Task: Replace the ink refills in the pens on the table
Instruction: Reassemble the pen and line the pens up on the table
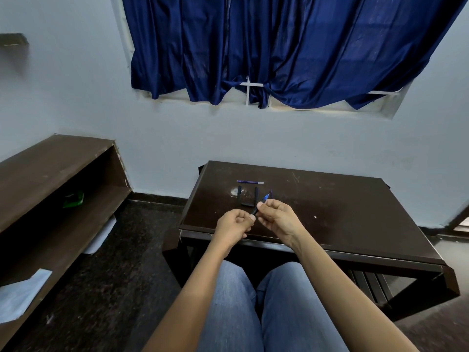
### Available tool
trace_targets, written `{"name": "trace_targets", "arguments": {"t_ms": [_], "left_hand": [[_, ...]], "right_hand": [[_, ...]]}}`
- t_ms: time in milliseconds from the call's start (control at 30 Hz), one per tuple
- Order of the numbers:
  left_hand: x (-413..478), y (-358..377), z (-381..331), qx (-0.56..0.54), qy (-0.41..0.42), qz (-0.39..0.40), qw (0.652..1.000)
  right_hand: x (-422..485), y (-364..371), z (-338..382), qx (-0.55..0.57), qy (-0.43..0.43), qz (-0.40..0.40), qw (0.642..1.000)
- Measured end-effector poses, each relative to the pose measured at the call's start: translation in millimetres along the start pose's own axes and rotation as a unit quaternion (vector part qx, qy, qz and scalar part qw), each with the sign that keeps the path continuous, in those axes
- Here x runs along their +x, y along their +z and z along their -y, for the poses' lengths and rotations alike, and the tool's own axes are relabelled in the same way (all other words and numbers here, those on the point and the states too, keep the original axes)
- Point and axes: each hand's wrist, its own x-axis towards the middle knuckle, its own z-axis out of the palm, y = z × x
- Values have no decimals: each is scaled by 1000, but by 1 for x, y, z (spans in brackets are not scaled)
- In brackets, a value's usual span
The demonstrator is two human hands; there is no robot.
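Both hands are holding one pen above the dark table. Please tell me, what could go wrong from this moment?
1. The left hand and right hand pinch the slim black pen with the blue tip only at the fingertips; it could slip and fall to the floor.
2. The thin blue refill lies loose on the dark brown wooden table and might roll away.
3. The short black pen parts lie just beyond the hands and could be knocked.

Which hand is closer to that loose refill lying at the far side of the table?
Right. The right hand is just nearer than the refill, slightly to its right. The left hand sits lower and further back toward the person.
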Motion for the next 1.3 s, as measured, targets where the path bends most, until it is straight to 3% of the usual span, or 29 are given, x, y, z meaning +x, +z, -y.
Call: {"name": "trace_targets", "arguments": {"t_ms": [133, 333, 467, 667, 833, 1000, 1200, 1300], "left_hand": [[1, -1, 1, 34, 7, 32, 999], [0, -1, 1, 42, 27, 36, 998], [-1, 0, 0, 38, 23, 38, 998], [-1, -1, 3, 30, 17, 49, 998], [-1, 0, 3, 13, 8, 53, 998], [-1, 0, 1, 8, 8, 61, 998], [2, 0, 4, -15, -29, 99, 995], [3, 1, 6, -31, -35, 110, 993]], "right_hand": [[4, -5, 3, 57, 23, 36, 997], [6, -1, 4, 60, 18, -17, 998], [6, -2, 3, 101, 28, 14, 994], [4, 2, 0, 53, 22, -5, 998], [6, -1, 1, 96, 35, 43, 994], [7, 2, 0, 86, 21, -4, 996], [8, 0, 3, 123, 47, 66, 989], [11, 1, 1, 99, 41, 31, 994]]}}
